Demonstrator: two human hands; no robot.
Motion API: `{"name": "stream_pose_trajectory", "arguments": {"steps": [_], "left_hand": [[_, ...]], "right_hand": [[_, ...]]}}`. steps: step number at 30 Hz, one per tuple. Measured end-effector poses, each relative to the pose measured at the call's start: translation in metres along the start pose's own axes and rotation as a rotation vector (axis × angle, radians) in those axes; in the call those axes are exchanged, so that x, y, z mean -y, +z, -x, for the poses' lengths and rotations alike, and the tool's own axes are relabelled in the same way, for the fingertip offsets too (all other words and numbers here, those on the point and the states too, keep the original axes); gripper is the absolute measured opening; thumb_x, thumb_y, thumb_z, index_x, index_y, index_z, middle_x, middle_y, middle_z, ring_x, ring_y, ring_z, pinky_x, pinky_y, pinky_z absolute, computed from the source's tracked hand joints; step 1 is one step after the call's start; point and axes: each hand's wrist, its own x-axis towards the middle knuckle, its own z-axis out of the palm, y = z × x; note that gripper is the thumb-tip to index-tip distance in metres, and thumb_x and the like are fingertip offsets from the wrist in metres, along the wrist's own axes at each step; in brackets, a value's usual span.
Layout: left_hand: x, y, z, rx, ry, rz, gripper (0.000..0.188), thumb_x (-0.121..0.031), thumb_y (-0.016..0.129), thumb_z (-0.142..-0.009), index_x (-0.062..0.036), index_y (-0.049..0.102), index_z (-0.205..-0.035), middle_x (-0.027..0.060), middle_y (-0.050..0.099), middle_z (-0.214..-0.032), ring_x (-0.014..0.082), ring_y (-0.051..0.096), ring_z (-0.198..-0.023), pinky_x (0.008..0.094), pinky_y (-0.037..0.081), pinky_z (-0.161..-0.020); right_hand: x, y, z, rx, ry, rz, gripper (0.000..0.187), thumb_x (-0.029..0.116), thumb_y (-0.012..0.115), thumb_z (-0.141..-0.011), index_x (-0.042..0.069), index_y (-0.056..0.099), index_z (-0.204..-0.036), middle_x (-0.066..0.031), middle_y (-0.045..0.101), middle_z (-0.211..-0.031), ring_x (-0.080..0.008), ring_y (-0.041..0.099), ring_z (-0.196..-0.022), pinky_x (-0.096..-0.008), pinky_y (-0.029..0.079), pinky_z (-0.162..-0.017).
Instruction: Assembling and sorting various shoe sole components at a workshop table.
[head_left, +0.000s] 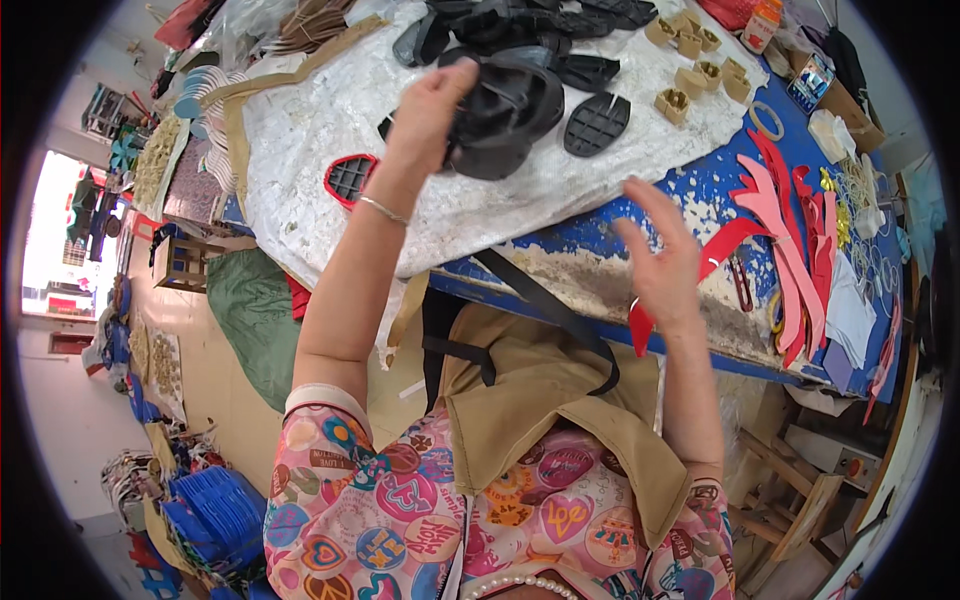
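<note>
Over the far part of the table, my left hand [428,112] is closed on a black moulded shoe sole [508,112], hollow and ribbed on the side that shows. Motion blurs it a little, and its left end is hidden behind my fingers. Near the table's front edge, my right hand [662,262] is raised with thumb and forefinger spread apart. A red strip [728,243] passes behind that hand; whether the palm touches it I cannot tell. Right of the held sole lies a black grid-ribbed sole [597,125]. Below my left wrist sits a similar piece with a red rim [350,178].
More black soles [585,70] are heaped at the back on a white sheet [300,130]. Several tan blocks [672,105] stand at the back right. Pink and red strips [790,260] cover the blue tabletop's right side, near a bottle [762,25] and a tape ring [767,121].
</note>
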Motion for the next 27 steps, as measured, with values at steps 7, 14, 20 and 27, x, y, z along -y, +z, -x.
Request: {"name": "stream_pose_trajectory", "arguments": {"steps": [7, 14, 20, 27], "left_hand": [[-0.02, -0.02, 0.052, 0.13, 0.041, 0.18, 0.031, -0.026, 0.054, -0.09, 0.0015, 0.058, -0.105, 0.0049, 0.063, -0.097, 0.0117, 0.06, -0.087, 0.025, 0.048, -0.079], [0.049, 0.04, 0.087, 0.146, 0.081, -0.095, 0.018, -0.018, 0.056, -0.089, -0.003, 0.059, -0.099, -0.0054, 0.054, -0.084, 0.003, 0.046, -0.078, 0.0174, 0.038, -0.071], [0.099, 0.061, 0.109, 0.171, 0.118, -0.234, 0.019, -0.014, 0.063, -0.083, -0.0014, 0.057, -0.096, -0.0013, 0.052, -0.078, 0.0069, 0.047, -0.073, 0.0206, 0.041, -0.065], [0.107, 0.063, 0.113, 0.18, 0.277, -0.462, 0.024, -0.007, 0.062, -0.083, -0.0001, 0.054, -0.103, 0.0014, 0.057, -0.088, 0.0075, 0.052, -0.081, 0.0213, 0.043, -0.074]], "right_hand": [[-0.026, -0.093, 0.011, 0.239, 0.208, 0.132, 0.031, 0.0, 0.06, -0.076, 0.006, 0.062, -0.106, -0.0105, 0.061, -0.109, -0.024, 0.055, -0.105, -0.0321, 0.041, -0.091], [-0.029, -0.078, 0.025, 0.673, -0.105, 0.5, 0.05, -0.001, 0.066, -0.065, 0.009, 0.057, -0.114, -0.0104, 0.057, -0.111, -0.031, 0.047, -0.111, -0.0397, 0.038, -0.093], [-0.039, -0.068, 0.019, 0.755, -0.233, 0.61, 0.028, 0.002, 0.067, -0.061, 0.007, 0.059, -0.088, -0.0082, 0.054, -0.085, -0.0268, 0.049, -0.092, -0.0351, 0.039, -0.084], [0.024, -0.112, 0.01, 0.717, 0.076, 0.182, 0.006, 0.0, 0.06, -0.07, 0.002, 0.057, -0.076, -0.008, 0.056, -0.07, -0.0232, 0.056, -0.069, -0.0288, 0.043, -0.062]]}}
